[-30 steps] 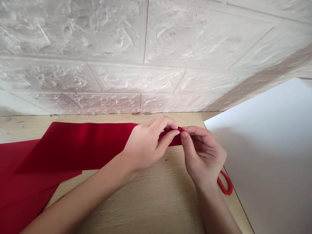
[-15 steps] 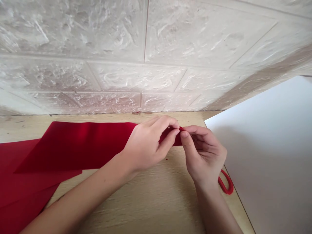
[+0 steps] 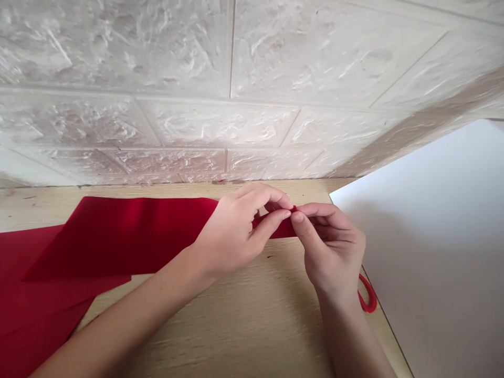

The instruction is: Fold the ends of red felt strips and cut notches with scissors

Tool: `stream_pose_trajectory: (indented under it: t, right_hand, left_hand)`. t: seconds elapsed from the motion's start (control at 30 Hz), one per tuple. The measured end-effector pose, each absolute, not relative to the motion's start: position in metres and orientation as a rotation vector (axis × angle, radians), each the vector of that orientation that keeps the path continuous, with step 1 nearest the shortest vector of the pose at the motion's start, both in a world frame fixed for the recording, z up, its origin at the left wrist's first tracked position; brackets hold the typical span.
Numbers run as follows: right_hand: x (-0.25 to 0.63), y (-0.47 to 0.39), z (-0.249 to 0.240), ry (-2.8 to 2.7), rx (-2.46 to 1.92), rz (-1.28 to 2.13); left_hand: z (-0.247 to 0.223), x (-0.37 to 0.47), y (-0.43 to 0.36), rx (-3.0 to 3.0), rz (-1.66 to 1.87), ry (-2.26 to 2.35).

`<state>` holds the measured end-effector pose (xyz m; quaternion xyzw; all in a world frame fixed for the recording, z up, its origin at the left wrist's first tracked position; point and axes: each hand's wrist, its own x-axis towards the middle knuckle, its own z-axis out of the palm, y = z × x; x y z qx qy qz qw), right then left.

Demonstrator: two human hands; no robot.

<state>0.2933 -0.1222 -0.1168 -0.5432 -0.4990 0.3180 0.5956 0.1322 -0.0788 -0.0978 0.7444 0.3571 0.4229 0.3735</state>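
A long dark red strip (image 3: pixel 134 231), paper or felt by its look, stretches along the wooden table below the wall. Over its right part is my left hand (image 3: pixel 244 226), thumb and forefinger pinched at a small red edge. Facing it, my right hand (image 3: pixel 331 236) pinches the same spot between thumb and forefinger, its other fingers curled in. The two sets of fingertips nearly touch, with only a tiny red bit showing between them. My left hand covers part of the strip's middle.
More red sheets (image 3: pixel 35 315) lie under the strip's left end. A red loop handle (image 3: pixel 368 294), like that of scissors, shows behind my right wrist. At the right stands a large white sheet (image 3: pixel 441 252). A textured white brick-pattern wall (image 3: pixel 177 121) borders the table's (image 3: pixel 236 325) back.
My left hand has shifted very slightly left, and the wrist of my right hand has tilted a little. Both hands keep their pinch on the red edge.
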Motion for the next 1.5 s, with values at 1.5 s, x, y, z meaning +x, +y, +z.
stream_pose_trajectory:
  t: [1.5]
  right_hand:
    - [0.303, -0.122, -0.116, -1.012, -1.073, 1.222]
  left_hand:
    - [-0.091, 0.132, -0.079, 1.848, 1.034, 0.917]
